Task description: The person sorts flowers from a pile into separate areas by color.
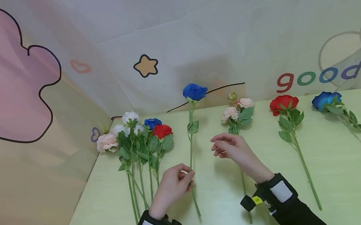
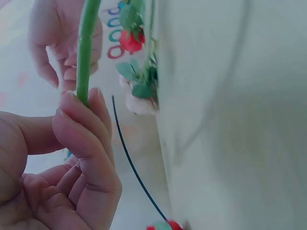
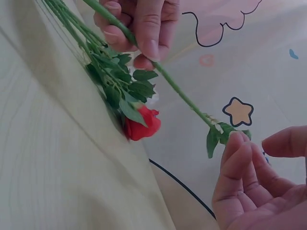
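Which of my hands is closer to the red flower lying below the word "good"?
Right. The right hand is to the left of that red flower, apart from it; the left hand is farther left, pinching a blue flower's stem.

On pale-green flat table (image 1: pixel 216 204), left to right: mixed long-stemmed flower bunch (image 1: pixel 153 144), pale-pink flower spray (image 1: pixel 244 115), long-stemmed red rose (image 1: pixel 286 124), bright-blue rose (image 1: pixel 327 100). Long-stemmed deep-blue rose (image 1: pixel 193 127) in my left hand (image 1: pixel 173 184), between bunch and spray.

"What's on the wrinkled pale backdrop (image 1: pixel 256 16)?"
"A tan, black-outlined star (image 1: pixel 146 65), a big pink cartoon shape (image 1: pixel 5 79), and multicoloured letters (image 1: pixel 321 75) spelling 'good'."
"And in front of it?"
"A pale yellow-green tabletop (image 1: pixel 345 175)."
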`<move>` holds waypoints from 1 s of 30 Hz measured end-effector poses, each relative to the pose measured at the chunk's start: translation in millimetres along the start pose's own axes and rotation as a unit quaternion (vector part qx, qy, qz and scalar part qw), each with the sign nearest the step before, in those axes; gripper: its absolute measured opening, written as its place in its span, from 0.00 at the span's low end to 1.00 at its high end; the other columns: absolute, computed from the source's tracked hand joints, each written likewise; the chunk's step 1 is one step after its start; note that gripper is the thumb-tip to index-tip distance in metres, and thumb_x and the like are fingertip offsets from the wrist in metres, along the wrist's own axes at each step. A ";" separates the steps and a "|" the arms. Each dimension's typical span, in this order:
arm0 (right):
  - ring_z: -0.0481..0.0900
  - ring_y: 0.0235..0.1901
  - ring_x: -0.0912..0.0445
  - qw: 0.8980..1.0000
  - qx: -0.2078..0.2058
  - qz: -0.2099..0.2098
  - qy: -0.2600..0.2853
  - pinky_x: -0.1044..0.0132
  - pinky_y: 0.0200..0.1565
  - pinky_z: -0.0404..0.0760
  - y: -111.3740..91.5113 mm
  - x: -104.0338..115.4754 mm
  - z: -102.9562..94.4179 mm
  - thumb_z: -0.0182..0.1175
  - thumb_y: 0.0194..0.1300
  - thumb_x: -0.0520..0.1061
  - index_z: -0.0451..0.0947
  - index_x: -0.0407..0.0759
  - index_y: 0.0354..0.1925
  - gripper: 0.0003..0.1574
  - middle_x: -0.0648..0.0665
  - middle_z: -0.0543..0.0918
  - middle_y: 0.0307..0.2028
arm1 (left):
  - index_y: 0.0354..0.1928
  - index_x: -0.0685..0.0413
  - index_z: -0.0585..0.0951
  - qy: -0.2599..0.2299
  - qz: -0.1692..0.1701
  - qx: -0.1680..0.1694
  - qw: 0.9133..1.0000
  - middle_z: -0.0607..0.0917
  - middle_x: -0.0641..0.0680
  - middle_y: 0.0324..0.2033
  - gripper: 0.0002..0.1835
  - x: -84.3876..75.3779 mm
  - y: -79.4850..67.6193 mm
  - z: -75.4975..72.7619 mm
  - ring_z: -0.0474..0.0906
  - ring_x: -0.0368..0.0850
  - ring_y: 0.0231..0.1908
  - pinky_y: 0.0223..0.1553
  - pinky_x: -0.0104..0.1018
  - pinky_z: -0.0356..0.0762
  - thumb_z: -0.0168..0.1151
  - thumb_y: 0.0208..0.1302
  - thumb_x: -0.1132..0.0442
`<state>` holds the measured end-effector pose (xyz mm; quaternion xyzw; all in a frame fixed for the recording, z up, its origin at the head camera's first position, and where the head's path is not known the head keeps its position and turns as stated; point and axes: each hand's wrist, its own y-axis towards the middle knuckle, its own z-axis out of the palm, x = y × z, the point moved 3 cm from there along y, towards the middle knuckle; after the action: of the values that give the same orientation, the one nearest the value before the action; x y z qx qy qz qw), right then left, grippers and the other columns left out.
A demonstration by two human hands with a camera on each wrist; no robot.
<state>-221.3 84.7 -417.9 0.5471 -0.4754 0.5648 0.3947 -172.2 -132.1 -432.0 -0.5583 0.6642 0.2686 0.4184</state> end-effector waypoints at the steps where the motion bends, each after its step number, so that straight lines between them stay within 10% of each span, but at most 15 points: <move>1: 0.82 0.37 0.58 1.000 -0.002 -0.002 -0.003 0.72 0.43 0.83 -0.3 0.7 -4.1 0.51 0.77 0.44 0.73 0.29 0.60 0.22 0.50 0.83 0.36 | 0.44 0.63 0.81 -0.007 0.005 0.001 1.000 0.88 0.58 0.24 0.10 -3.9 2.6 3.2 0.83 0.51 0.22 0.25 0.31 0.77 0.59 0.73 0.61; 13: 0.83 0.37 0.62 0.998 -0.029 -0.033 -0.038 0.70 0.46 0.83 -10.7 4.8 -50.0 0.52 0.78 0.48 0.72 0.29 0.60 0.25 0.51 0.84 0.37 | 0.44 0.61 0.81 -0.062 0.067 0.014 0.996 0.88 0.66 0.28 0.09 -59.9 26.3 40.3 0.78 0.36 0.19 0.28 0.26 0.78 0.59 0.73 0.61; 22: 0.83 0.38 0.63 0.998 -0.019 -0.055 0.002 0.68 0.47 0.84 -14.6 7.7 -58.9 0.51 0.78 0.51 0.71 0.26 0.59 0.28 0.57 0.85 0.35 | 0.43 0.60 0.82 -0.075 0.102 0.024 0.992 0.89 0.65 0.28 0.06 -73.7 36.1 59.6 0.79 0.34 0.19 0.27 0.25 0.79 0.61 0.72 0.63; 30: 0.82 0.37 0.63 0.998 -0.029 -0.054 -0.022 0.69 0.44 0.83 -14.6 7.5 -56.7 0.56 0.76 0.49 0.73 0.26 0.59 0.27 0.60 0.85 0.32 | 0.41 0.60 0.81 -0.075 0.101 0.044 0.991 0.89 0.62 0.26 0.05 -70.7 36.2 73.2 0.85 0.63 0.25 0.26 0.25 0.78 0.61 0.71 0.65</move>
<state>-221.7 142.6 -406.0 0.5722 -0.4700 0.5165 0.4301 -186.5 -26.9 -412.5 -0.4479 0.6951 0.3207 0.4619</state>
